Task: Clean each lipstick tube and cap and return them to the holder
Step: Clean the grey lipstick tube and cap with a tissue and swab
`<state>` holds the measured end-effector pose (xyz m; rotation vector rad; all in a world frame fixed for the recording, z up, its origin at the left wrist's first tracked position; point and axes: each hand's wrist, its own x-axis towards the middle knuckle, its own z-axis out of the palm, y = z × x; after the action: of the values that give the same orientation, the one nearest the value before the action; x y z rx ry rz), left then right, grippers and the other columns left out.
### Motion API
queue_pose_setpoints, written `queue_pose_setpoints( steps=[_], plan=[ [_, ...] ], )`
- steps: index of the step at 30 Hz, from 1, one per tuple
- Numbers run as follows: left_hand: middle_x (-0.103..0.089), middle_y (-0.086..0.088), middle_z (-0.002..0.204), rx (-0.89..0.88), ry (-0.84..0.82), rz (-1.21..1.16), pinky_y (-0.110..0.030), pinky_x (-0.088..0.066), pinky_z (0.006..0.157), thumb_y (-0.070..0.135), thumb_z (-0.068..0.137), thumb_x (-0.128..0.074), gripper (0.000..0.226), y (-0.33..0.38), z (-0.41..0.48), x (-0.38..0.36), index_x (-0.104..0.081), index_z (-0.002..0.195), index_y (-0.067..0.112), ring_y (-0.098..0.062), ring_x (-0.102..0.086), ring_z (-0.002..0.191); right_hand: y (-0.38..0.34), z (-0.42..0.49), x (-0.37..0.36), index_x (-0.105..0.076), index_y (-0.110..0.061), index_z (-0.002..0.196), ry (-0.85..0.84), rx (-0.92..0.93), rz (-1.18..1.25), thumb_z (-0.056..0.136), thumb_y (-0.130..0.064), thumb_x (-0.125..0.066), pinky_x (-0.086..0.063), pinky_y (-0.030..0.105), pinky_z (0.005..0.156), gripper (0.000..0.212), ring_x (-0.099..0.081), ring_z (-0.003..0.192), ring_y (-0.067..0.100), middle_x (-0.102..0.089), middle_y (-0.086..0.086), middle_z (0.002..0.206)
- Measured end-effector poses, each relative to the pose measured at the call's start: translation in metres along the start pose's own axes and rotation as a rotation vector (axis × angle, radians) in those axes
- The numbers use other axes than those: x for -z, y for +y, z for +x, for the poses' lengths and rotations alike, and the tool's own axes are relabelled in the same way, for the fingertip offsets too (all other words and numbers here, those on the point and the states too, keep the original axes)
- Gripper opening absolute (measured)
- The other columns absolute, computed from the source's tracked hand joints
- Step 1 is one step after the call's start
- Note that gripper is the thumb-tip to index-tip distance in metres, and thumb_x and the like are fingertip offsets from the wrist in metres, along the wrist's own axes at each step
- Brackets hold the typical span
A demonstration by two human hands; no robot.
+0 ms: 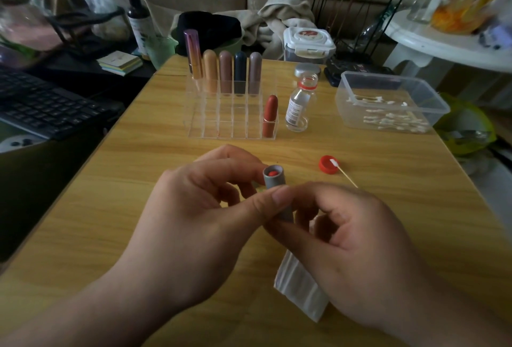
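Head view. The grey lipstick tube (274,180) is a small, light, rigid cylinder with a smooth casing that is likely to slip under moist fingers. Its cap is off, and the soft red stick sits recessed in the open mouth. That stick would smear or dent at a touch, so I would take hold of the barrel and the base and keep fingers off the rim.

The left hand (199,208) comes in from the lower left with its wrist low over the table (110,208). Its thumb is laid across the middle of the barrel and its fingers curl round the far side, pinching the tube. The right hand (360,235) comes in from the lower right, and its fingers are curled round the tube's lower end. The tube tilts with its mouth up and away from the person. I judge this to be a twist of the base, though I cannot be sure.

A folded white tissue (299,291) lies beneath the grip, under the right hand, and I cannot tell whether it is pinched. The tube's cap cannot be made out. Beyond the grip stands the clear holder (210,130), with the capped lipsticks upright in it. To the right of the grip and slightly beyond it, a cotton swab (343,173) rests on a red bottle cap (325,166).
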<state>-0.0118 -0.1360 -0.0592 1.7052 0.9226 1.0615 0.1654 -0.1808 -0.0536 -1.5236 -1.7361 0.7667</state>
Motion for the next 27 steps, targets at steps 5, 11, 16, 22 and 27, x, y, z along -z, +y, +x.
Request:
queue_pose_setpoints(
  steps=[5, 11, 16, 22, 27],
  plan=[
    [-0.072, 0.000, 0.093, 0.074, 0.004, -0.006, -0.051, -0.060, 0.074, 0.048, 0.075, -0.072, 0.021, 0.001, 0.001, -0.001, -0.077, 0.085, 0.030, -0.024, -0.070, 0.082, 0.003, 0.001, -0.004, -0.067, -0.036, 0.093, -0.018, -0.043, -0.008, 0.081, -0.056, -0.063, -0.046, 0.021, 0.053, 0.023, -0.060, 0.069, 0.006, -0.064, -0.010, 0.082],
    [-0.075, -0.004, 0.094, 0.085, -0.088, -0.153, -0.050, -0.058, 0.082, 0.036, 0.080, -0.073, 0.019, -0.002, 0.002, -0.002, -0.078, 0.090, 0.021, -0.025, -0.073, 0.090, 0.001, 0.006, 0.001, -0.072, -0.029, 0.098, -0.230, -0.101, 0.185, 0.089, -0.044, -0.064, -0.055, 0.044, 0.072, 0.020, -0.067, 0.080, 0.007, -0.072, -0.004, 0.088],
    [-0.076, 0.002, 0.092, -0.013, -0.052, -0.056, -0.034, -0.055, 0.075, 0.038, 0.078, -0.073, 0.017, 0.000, -0.001, -0.005, -0.079, 0.087, 0.025, -0.021, -0.071, 0.089, -0.010, 0.007, 0.008, -0.076, -0.021, 0.076, -0.198, -0.165, 0.204, 0.077, -0.039, -0.077, -0.054, 0.050, 0.062, 0.018, -0.066, 0.063, 0.023, -0.070, 0.006, 0.068],
    [-0.075, -0.001, 0.089, -0.016, -0.019, -0.108, -0.024, -0.055, 0.073, 0.032, 0.079, -0.076, 0.012, -0.002, -0.001, -0.008, -0.079, 0.086, 0.023, -0.021, -0.072, 0.087, -0.014, -0.001, 0.002, -0.074, -0.025, 0.074, -0.041, -0.201, 0.130, 0.067, -0.053, -0.078, -0.055, 0.037, 0.055, 0.029, -0.065, 0.056, 0.010, -0.068, -0.004, 0.062],
    [-0.075, -0.014, 0.085, 0.074, -0.068, -0.253, -0.047, -0.060, 0.069, 0.028, 0.083, -0.076, 0.016, -0.001, -0.001, -0.008, -0.078, 0.089, 0.014, -0.037, -0.070, 0.080, -0.009, 0.002, 0.006, -0.072, -0.019, 0.075, -0.158, -0.125, 0.160, 0.083, -0.037, -0.073, -0.052, 0.037, 0.055, 0.019, -0.065, 0.056, 0.018, -0.068, 0.004, 0.062]
  ],
)
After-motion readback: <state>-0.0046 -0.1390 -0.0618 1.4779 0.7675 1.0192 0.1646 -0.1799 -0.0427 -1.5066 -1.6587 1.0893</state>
